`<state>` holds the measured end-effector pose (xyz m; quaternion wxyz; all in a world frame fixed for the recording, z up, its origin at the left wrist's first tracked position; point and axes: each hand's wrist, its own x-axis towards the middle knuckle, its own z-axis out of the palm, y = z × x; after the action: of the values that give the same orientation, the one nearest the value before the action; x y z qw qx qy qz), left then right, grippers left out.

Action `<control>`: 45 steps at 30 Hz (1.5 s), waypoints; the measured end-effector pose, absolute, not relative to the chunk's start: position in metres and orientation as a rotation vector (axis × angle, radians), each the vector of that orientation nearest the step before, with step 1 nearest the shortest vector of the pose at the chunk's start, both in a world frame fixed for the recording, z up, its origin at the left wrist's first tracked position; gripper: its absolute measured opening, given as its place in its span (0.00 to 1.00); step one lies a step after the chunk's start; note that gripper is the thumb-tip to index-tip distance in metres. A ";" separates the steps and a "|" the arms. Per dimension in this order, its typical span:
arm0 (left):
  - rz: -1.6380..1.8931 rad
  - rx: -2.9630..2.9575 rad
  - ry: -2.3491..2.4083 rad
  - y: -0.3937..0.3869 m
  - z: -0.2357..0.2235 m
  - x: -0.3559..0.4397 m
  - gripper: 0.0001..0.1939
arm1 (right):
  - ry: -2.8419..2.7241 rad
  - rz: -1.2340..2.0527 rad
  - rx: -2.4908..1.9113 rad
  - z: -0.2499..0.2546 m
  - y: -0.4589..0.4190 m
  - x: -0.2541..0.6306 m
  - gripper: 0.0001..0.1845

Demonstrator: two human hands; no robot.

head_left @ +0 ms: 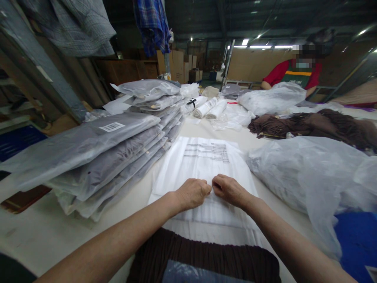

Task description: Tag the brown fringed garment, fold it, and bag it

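See printed plastic bag (206,165) flat on table (190,129), looking unfilled. Lies under and beyond curled-in fingers of left hand (193,193) and right hand (227,189), close together over its nearer half; apparently pinching film, can't make out exact hold. Just nearer, note brown garment (218,254), seemingly unbagged. At left, note filled bags (123,151) already stacked.

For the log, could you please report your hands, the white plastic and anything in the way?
Left hand, right hand curled closed, nearly touching, over white plastic; grip unclear. Dark cloth nearer body. Bagged stack left, crumpled plastic right, neither covering the print.
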<state>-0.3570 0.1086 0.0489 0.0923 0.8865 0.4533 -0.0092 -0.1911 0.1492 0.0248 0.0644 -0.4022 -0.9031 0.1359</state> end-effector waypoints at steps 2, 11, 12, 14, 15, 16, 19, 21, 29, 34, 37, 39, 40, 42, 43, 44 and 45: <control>-0.044 2.634 1.320 0.110 0.049 -0.357 0.11 | -2.728 0.415 -1.208 0.024 0.149 -0.191 0.07; -0.053 2.632 1.276 0.109 0.050 -0.361 0.12 | -2.714 0.435 -1.199 0.023 0.150 -0.190 0.07; -0.046 2.634 1.286 0.108 0.049 -0.361 0.11 | -2.712 0.439 -1.200 0.023 0.150 -0.190 0.07; -0.031 2.637 1.314 0.107 0.047 -0.360 0.11 | -2.706 0.451 -1.202 0.022 0.150 -0.190 0.07; -0.020 2.641 1.333 0.106 0.046 -0.359 0.10 | -2.702 0.460 -1.204 0.022 0.150 -0.190 0.07; -0.007 2.646 1.355 0.105 0.044 -0.359 0.09 | -2.697 0.472 -1.205 0.022 0.150 -0.190 0.07; 0.036 2.671 1.418 0.103 0.036 -0.357 0.09 | -2.673 0.520 -1.215 0.025 0.149 -0.190 0.07; 0.056 2.687 1.456 0.103 0.031 -0.356 0.10 | -2.655 0.564 -1.220 0.029 0.147 -0.188 0.09; 0.069 2.794 1.444 0.105 0.035 -0.358 0.09 | -2.659 0.486 -1.241 0.041 0.117 -0.187 0.12; 0.074 2.903 1.363 0.100 0.041 -0.356 0.10 | -2.682 0.207 -1.395 0.041 0.102 -0.203 0.11; 0.072 2.947 1.323 0.097 0.042 -0.357 0.10 | -2.688 0.103 -1.479 0.044 0.095 -0.210 0.12; 0.069 2.963 1.312 0.095 0.043 -0.359 0.11 | -2.687 0.038 -1.547 0.046 0.093 -0.210 0.12; 0.066 2.967 1.312 0.094 0.044 -0.360 0.11 | -2.687 0.001 -1.581 0.046 0.093 -0.209 0.12; 0.061 2.969 1.319 0.091 0.046 -0.363 0.12 | -2.695 -0.072 -1.626 0.045 0.094 -0.204 0.12; 0.061 2.967 1.327 0.090 0.047 -0.365 0.12 | -2.704 -0.106 -1.634 0.044 0.095 -0.201 0.13; 0.062 2.961 1.338 0.088 0.048 -0.367 0.13 | -2.714 -0.138 -1.633 0.043 0.096 -0.197 0.13; 0.066 2.953 1.353 0.087 0.049 -0.369 0.13 | -2.724 -0.165 -1.628 0.042 0.096 -0.193 0.13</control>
<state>-0.3686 0.0866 0.0485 -0.0535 0.9077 0.4158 0.0203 -0.1934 0.0965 0.0424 -0.0180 -0.5124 -0.8570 -0.0519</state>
